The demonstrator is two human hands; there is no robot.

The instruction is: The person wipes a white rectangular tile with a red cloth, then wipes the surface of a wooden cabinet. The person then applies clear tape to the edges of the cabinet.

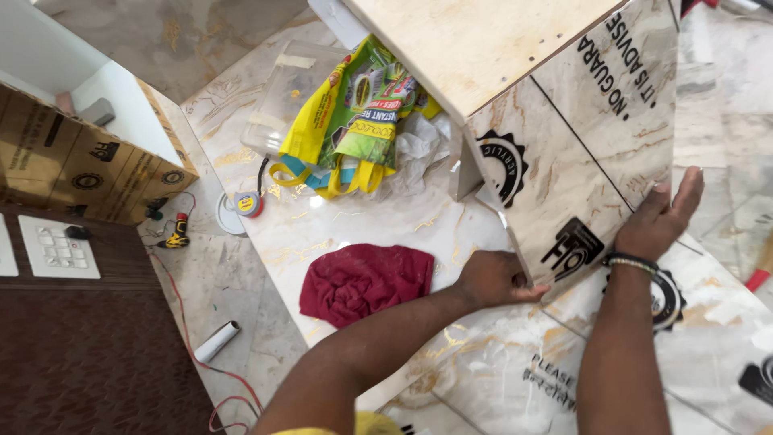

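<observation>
A plywood box (483,48) faced with a marble-patterned laminate panel (580,153) stands tilted on a marble-look sheet (499,379). My left hand (495,278) grips the panel's lower left corner edge. My right hand (660,217), with a beaded bracelet on the wrist, presses flat against the panel's lower right edge, fingers spread upward. A crumpled maroon cloth (366,282) lies just left of my left hand.
A yellow-green carry bag (354,113) and a clear plastic tray (282,89) lie behind the cloth. A tape measure (248,204), a small red tool (179,229), a white tube (216,341) and red wire are on the floor. A laminate board (80,161) leans at left.
</observation>
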